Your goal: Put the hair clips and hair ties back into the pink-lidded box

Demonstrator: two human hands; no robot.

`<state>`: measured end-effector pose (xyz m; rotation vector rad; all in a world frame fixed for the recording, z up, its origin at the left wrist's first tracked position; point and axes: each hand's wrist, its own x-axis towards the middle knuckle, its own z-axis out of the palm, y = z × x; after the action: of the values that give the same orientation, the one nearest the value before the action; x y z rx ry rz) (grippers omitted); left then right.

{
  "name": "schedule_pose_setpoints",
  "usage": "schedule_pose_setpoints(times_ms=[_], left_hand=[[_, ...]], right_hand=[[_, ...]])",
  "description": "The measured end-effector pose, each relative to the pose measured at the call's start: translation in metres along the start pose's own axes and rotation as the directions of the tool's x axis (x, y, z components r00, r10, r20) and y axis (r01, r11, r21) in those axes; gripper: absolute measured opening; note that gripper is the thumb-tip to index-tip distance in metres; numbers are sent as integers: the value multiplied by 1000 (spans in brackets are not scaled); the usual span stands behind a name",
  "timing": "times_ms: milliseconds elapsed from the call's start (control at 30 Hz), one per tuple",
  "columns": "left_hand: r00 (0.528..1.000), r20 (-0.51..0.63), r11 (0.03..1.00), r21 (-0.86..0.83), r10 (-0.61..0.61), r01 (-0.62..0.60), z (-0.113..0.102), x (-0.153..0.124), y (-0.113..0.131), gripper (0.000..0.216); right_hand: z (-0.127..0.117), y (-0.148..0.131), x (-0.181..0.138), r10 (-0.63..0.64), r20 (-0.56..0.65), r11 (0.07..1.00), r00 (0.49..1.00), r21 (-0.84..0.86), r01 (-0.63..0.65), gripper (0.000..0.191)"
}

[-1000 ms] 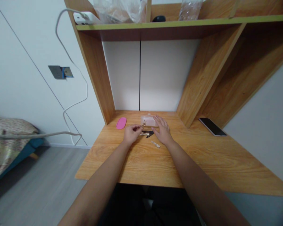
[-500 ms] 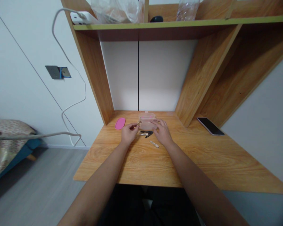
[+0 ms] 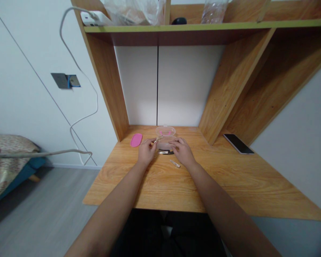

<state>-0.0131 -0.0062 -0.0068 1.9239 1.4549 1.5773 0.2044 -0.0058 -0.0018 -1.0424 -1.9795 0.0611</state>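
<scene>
Since the earlier frame, the right hand [image 3: 184, 151] has drawn its fingers inward, and the gold-coloured openwork metal ornament [image 3: 160, 138] has tipped from nearly upright to a slant. The left hand [image 3: 146, 151] pinches that ornament between thumb and fingertips, at the left side of the clear, oval-ended plastic box [image 3: 164, 146]. The right hand's fingers are bent at the box's right edge; whether they grip it, I cannot tell.

As far as shows, the box is already open, its lid tilted back on the far side, while the ornament is in the hand. Still outside, on the near side, lie a black clip [image 3: 171, 152] beside slim metal pieces [image 3: 163, 152] and, nearer, a silver-coloured narrow metal clip [image 3: 174, 164]. Left of the box lies a flat pink rounded piece [image 3: 136, 140].
</scene>
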Motion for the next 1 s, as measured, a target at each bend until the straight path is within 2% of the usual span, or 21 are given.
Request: schedule_pose_setpoints(times_ms=[500, 700, 1000], left_hand=[[996, 8, 992, 90, 87, -88, 11, 2, -6, 35], [988, 65, 985, 84, 143, -148, 12, 0, -6, 22], [972, 158, 974, 114, 176, -195, 9, -6, -7, 34]], right_hand=[[1, 1, -1, -5, 23, 999, 1000, -46, 6, 33], [1, 0, -1, -11, 35, 999, 999, -41, 13, 35], [3, 6, -2, 19, 8, 999, 1000, -35, -18, 35]])
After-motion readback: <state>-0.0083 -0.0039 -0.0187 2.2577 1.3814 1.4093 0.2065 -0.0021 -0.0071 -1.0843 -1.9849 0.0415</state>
